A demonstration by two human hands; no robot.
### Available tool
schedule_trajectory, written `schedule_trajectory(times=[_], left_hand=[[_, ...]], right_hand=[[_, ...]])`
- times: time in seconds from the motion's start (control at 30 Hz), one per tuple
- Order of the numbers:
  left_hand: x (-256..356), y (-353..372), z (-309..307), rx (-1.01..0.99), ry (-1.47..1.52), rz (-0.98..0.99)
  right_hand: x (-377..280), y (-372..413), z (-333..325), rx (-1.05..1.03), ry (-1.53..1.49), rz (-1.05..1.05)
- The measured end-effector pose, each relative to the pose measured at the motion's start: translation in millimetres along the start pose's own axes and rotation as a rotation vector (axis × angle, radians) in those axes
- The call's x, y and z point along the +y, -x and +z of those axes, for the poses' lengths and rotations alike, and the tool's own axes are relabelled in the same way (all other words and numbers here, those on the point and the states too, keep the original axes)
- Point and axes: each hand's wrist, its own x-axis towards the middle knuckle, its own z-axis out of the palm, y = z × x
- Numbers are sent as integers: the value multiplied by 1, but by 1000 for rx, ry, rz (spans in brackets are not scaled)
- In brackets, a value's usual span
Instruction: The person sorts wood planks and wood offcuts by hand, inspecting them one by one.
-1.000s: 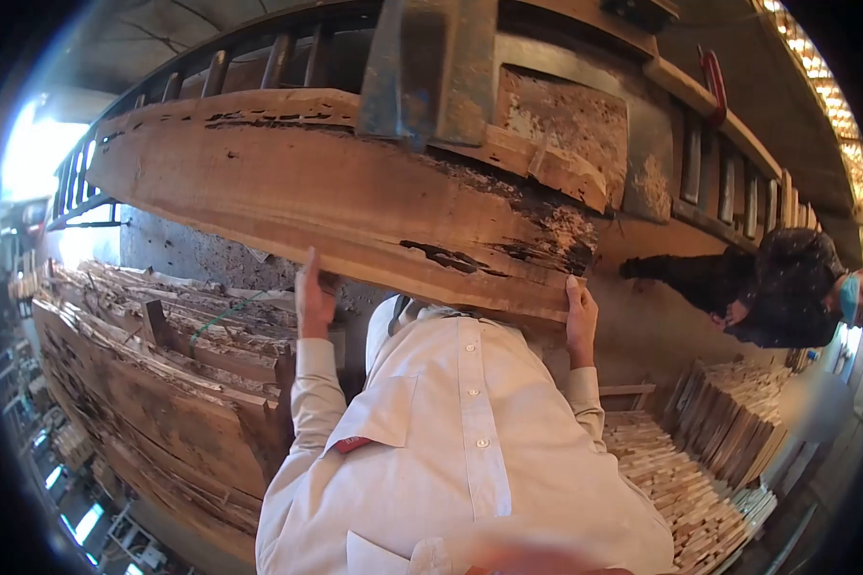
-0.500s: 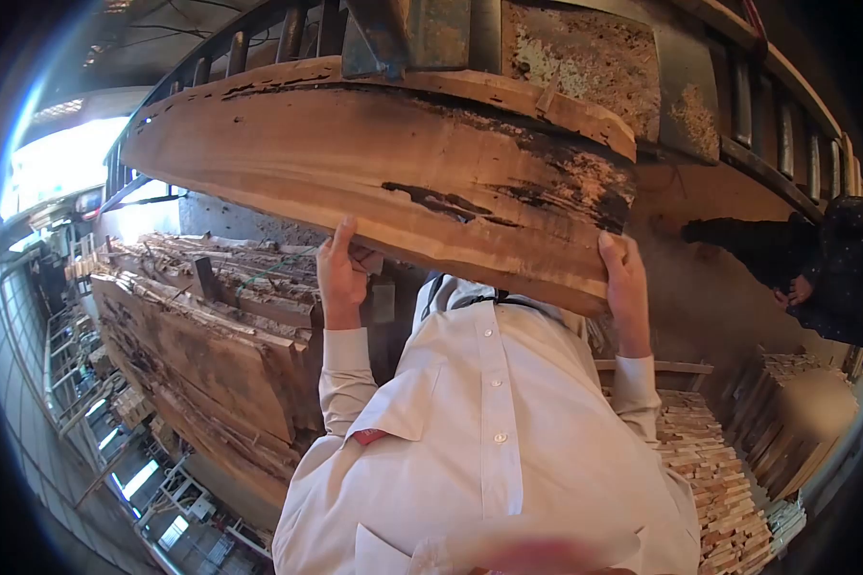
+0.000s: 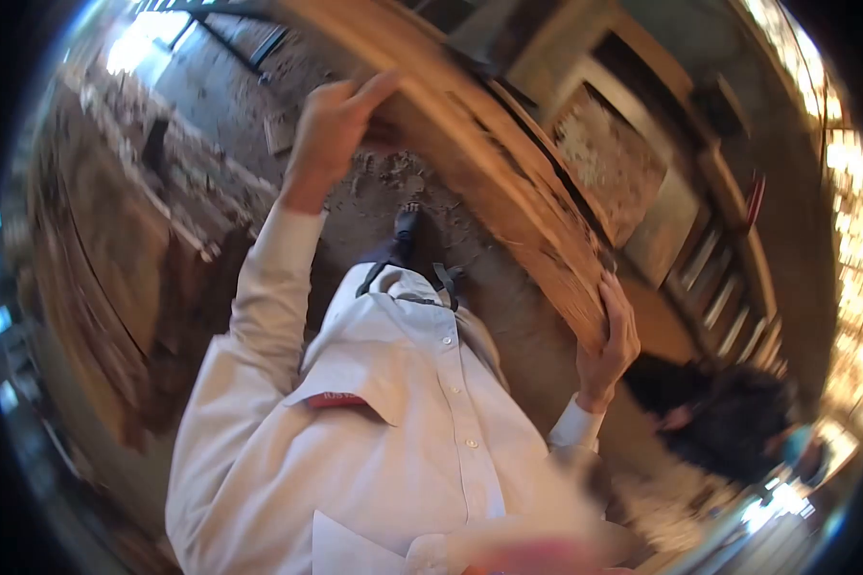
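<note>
A long, thick wooden plank with dark cracks runs slantwise in front of me, from the top of the view down to the right. It is tilted, with an edge turned up. My left hand grips its near edge, thumb on top and the other fingers partly hidden underneath. At the lower right end, my right hand is closed around the plank's corner. The plank's far end is cut off by the top of the view.
Beyond the plank is a roller frame beside a plate strewn with sawdust. Large rough slabs are stacked at left. A person in dark clothes is at lower right. Wood debris litters the floor near my foot.
The plank has swung from nearly level across the view to a steep slant and tipped toward its edge. Both hands moved with it, the left up and the right down. My view has turned too.
</note>
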Motion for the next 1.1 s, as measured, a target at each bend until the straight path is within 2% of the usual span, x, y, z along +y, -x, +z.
schedule_trajectory(times=[0.07, 0.13, 0.23, 0.33, 0.37, 0.47, 0.5, 0.6, 0.8, 0.87, 0.93, 0.97, 1.0, 1.07, 1.1], left_hand=[[9, -12, -4, -69, -53, -149], [24, -16, -11, -168, -73, -145], [13, -26, -31, -308, 20, -49], [1, -26, -38, -365, 74, -21], [-2, -27, -42, -381, 96, -17], [-13, -43, -46, -443, 156, -18], [-16, -46, -47, -459, 168, -13], [-18, -54, -48, -503, 185, -6], [-11, -78, -33, -593, 159, -3], [-11, -80, -34, -569, 122, -4], [-8, -71, -41, -452, 23, 38], [-7, -57, -41, -348, -48, 90], [-12, -35, -36, -194, -140, 224], [-29, -1, -14, 18, -113, 449], [-35, 17, 9, 127, -88, 436]], right_hand=[[-3, -12, -10, -40, 19, 34], [-14, -22, -20, -120, 55, 41], [-15, -24, -25, -234, 143, 42], [-11, -15, -23, -225, 166, 133], [-26, -16, -19, -216, 152, 224], [-25, -18, -13, -232, 250, 200], [-16, -14, -16, -234, 256, 293], [-28, -20, -12, -241, 286, 198], [-40, -27, -12, -258, 319, 174], [-39, -25, -14, -269, 315, 235], [-35, -24, -17, -256, 330, 197], [-33, -26, -15, -247, 329, 168], [-34, -28, -13, -247, 322, 168], [-37, -27, -13, -258, 325, 185], [-35, -25, -14, -264, 312, 218]])
